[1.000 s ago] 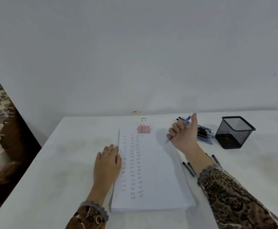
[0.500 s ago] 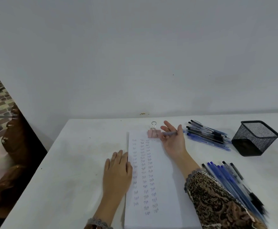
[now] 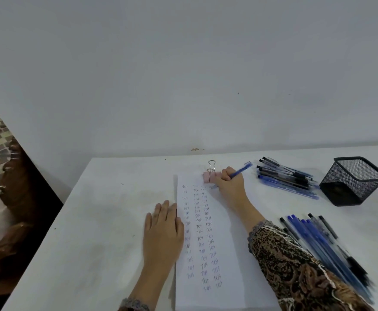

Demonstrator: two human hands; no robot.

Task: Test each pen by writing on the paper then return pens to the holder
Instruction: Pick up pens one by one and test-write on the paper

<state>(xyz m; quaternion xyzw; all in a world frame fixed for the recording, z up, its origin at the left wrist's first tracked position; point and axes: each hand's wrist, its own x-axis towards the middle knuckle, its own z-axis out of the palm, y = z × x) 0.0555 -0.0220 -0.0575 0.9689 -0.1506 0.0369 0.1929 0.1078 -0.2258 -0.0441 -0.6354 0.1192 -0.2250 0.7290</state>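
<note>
Three columns of test words fill the paper; the right hand grips a blue pen, tip starting a fourth (beside the pink clip). The left hand lies flat on the paper's edge. Next, probably: finish writing, then drop it in the holder.

Looks down on a white surface. Shows the left hand flat on the 9 o'clock edge of a paper lined with handwritten columns. At its 12 o'clock, beside a pink binder clip, shows the right hand gripping a blue pen. Places a black mesh holder at 2 o'clock, loose pens beside it, and more pens at 4 o'clock.
</note>
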